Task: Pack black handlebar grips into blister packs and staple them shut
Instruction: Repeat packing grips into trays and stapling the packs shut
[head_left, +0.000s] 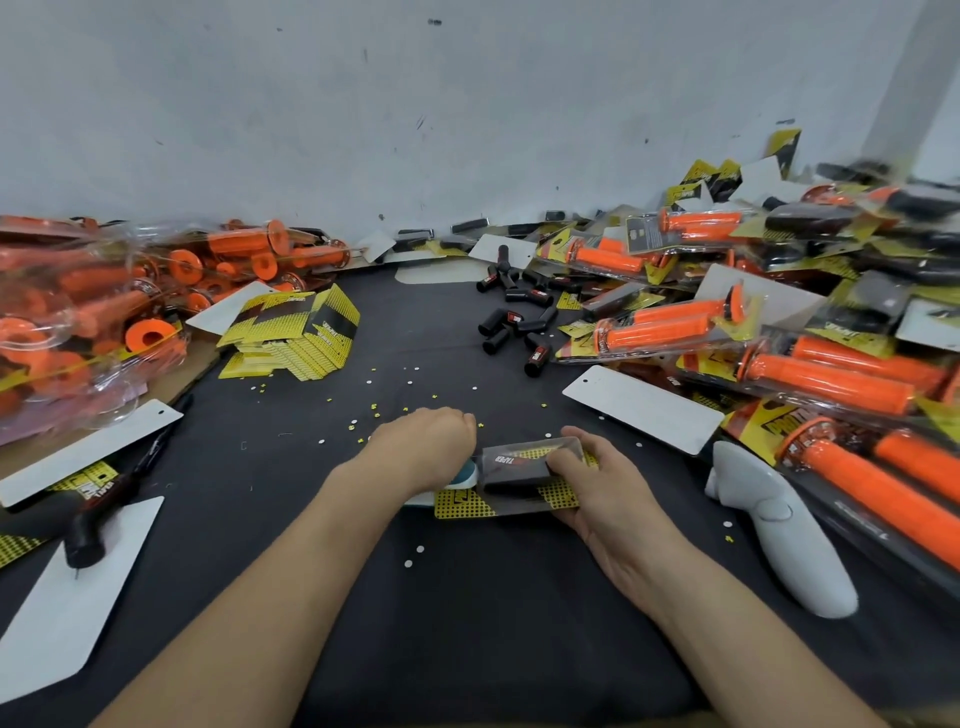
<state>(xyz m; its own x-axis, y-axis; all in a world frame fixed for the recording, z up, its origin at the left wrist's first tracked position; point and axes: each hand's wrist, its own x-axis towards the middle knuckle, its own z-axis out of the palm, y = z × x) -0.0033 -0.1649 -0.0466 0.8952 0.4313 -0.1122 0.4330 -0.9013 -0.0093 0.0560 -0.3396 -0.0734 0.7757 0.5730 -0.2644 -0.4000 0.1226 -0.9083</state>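
Right hand (597, 499) on blister pack (511, 466)

I get 1 view only: the head camera, wide-angle, looking forward and down. The blister pack (524, 480) sits close below the lens, just under frame centre, with the left hand (426, 441) and right hand (597, 488) at it. Nearer than the pack, the forearms (291, 571) fill the bottom edge. Beyond the pack, the white wall (467, 104) fills the top of the frame. Far right of the pack, the picture blurs.
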